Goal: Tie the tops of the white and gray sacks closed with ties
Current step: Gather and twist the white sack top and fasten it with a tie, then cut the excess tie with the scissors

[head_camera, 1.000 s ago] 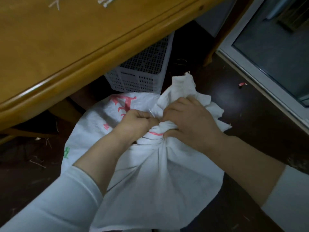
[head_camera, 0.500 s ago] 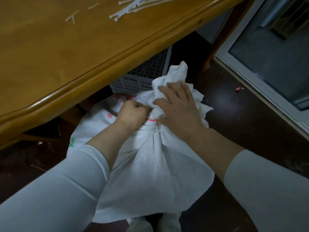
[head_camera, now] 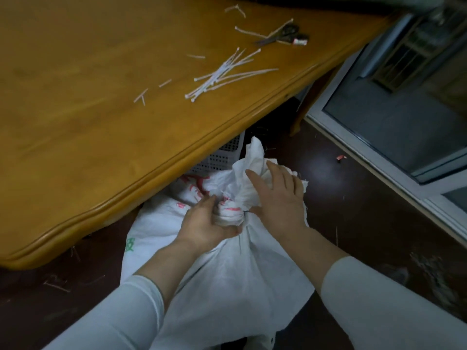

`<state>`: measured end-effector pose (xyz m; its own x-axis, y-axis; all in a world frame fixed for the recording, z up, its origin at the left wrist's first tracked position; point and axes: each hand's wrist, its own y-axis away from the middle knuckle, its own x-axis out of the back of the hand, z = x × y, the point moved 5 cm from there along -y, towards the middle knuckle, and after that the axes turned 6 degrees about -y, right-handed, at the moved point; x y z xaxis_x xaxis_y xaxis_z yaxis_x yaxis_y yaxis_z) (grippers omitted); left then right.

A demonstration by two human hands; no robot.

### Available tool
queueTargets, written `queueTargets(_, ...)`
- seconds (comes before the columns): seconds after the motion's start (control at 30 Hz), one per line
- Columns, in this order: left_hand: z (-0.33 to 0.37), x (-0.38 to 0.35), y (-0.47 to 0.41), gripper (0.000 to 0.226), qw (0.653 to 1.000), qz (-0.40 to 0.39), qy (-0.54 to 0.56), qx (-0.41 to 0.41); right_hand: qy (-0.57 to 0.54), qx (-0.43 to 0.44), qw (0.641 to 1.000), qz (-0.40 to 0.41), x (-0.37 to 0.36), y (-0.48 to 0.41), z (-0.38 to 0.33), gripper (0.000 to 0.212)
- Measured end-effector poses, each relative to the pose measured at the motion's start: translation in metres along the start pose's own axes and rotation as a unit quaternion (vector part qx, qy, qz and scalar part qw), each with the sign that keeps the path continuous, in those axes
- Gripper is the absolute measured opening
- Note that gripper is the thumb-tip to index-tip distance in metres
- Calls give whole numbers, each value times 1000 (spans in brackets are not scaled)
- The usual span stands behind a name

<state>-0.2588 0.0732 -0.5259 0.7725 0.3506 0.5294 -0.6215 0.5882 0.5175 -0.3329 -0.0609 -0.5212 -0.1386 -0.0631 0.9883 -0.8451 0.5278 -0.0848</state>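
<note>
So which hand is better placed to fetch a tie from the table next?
Right, probably. The right hand lies open on the white sack, holding nothing, while the left hand grips its gathered neck; the ties lie on the table.

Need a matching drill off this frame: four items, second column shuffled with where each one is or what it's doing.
Column 1
1. left hand
2. right hand
3. zip ties
4. white crate

Column 2
A. under the table, behind the white sack
B. lying loose on the table
C. grips the white sack's gathered neck
D. fingers straight, resting on the white sack's loose top

Pairs: 1-C, 2-D, 3-B, 4-A
</note>
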Motion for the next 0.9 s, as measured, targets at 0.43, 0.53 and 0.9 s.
queueTargets(0.43, 90, 72, -4, 30, 985, 146, 17, -88, -99, 20, 994, 44, 70, -58, -1, 51)
queueTargets(0.53, 118, 92, -23, 37, 979, 184, -12, -91, -103, 21, 994, 19, 93, -107, 8, 35)
queueTargets(0.9, 185, 123, -130, 60, 964, 216, -151, -31, -197, -97, 976, 11, 121, -286, 101, 32)
